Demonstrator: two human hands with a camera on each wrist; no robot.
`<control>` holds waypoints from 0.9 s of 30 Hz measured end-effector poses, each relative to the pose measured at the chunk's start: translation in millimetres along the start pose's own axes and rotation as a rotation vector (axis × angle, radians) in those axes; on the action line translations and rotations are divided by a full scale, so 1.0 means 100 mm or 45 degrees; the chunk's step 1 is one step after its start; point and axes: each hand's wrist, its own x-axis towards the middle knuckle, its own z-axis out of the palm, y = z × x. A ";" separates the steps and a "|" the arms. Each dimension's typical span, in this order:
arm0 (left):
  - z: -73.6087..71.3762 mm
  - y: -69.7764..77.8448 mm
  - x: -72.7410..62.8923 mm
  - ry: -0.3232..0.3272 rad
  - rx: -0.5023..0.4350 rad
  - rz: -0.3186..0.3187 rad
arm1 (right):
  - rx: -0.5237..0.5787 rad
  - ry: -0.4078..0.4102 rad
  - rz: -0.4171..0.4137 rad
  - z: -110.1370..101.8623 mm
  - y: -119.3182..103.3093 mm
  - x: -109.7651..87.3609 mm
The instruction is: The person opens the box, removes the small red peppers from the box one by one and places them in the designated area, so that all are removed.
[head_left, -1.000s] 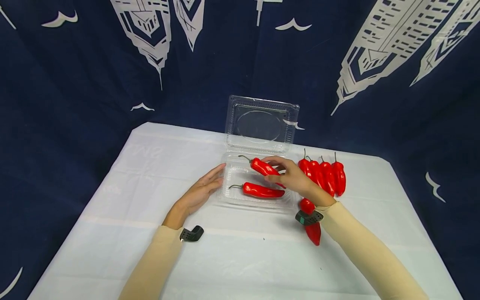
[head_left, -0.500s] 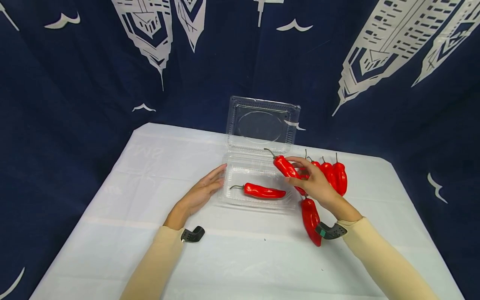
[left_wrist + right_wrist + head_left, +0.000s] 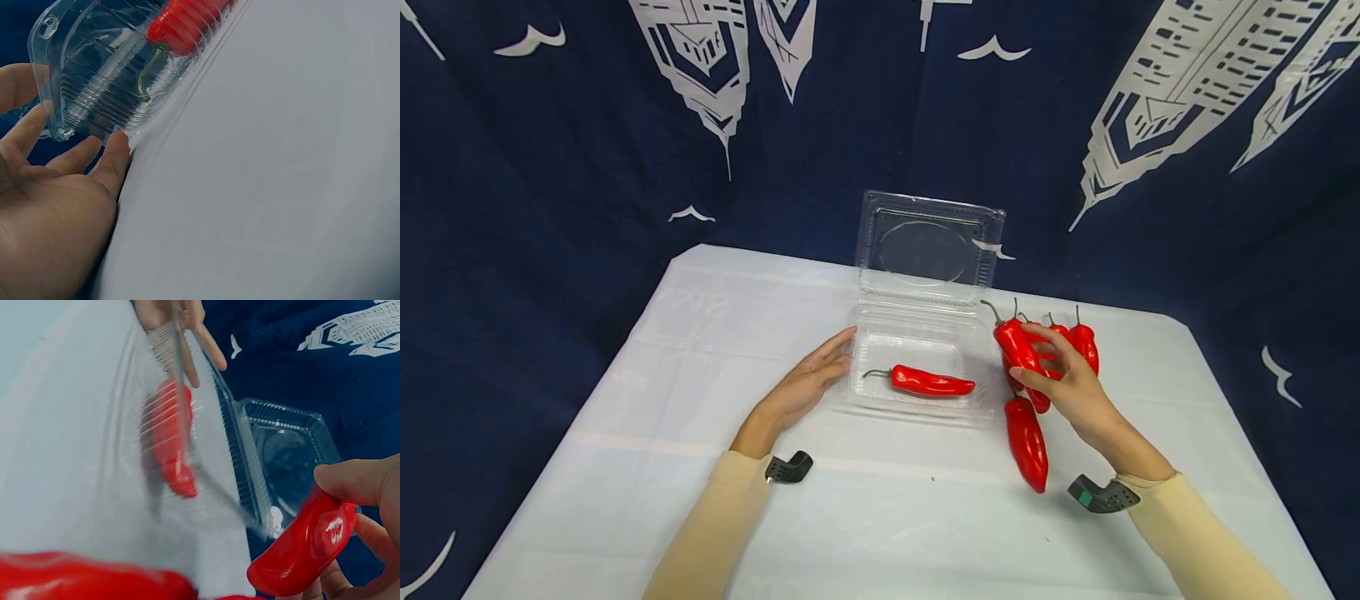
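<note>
A clear plastic clamshell container (image 3: pixel 880 312) stands with its lid raised, and one red chili pepper (image 3: pixel 931 382) lies in its base, green stem to the left. My left hand (image 3: pixel 797 385) rests at the container's left side; the left wrist view shows the straight fingertips (image 3: pixel 115 150) right at its ribbed wall. With thumb and fingers my right hand (image 3: pixel 1081 398) pinches another red chili pepper (image 3: pixel 1015 342), right of the container and above several more peppers. In the right wrist view this held pepper (image 3: pixel 303 547) is between thumb and fingers.
Several red peppers (image 3: pixel 1084 340) lie in a row at the table's back right, partly hidden by the right hand. Nearer, one pepper (image 3: pixel 1027 443) lies alone. A dark blue patterned cloth (image 3: pixel 820 158) hangs behind the white table (image 3: pixel 880 517).
My right hand has carried its pepper rightward, from over the container to over the row of peppers. My left hand stays at the container's side; the pepper inside has not moved.
</note>
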 end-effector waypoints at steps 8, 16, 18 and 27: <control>0.01 0.00 0.02 0.008 0.013 -0.011 | -0.028 0.045 0.038 -0.11 0.21 -0.17; 0.01 0.00 0.02 0.022 0.020 -0.021 | -0.029 0.032 0.108 -0.16 0.31 -0.27; 0.01 0.00 0.01 0.018 0.018 -0.016 | -0.023 0.032 0.137 -0.16 0.34 -0.29; 0.01 0.00 0.01 0.004 0.007 0.002 | -0.009 0.021 0.214 -0.13 0.49 -0.37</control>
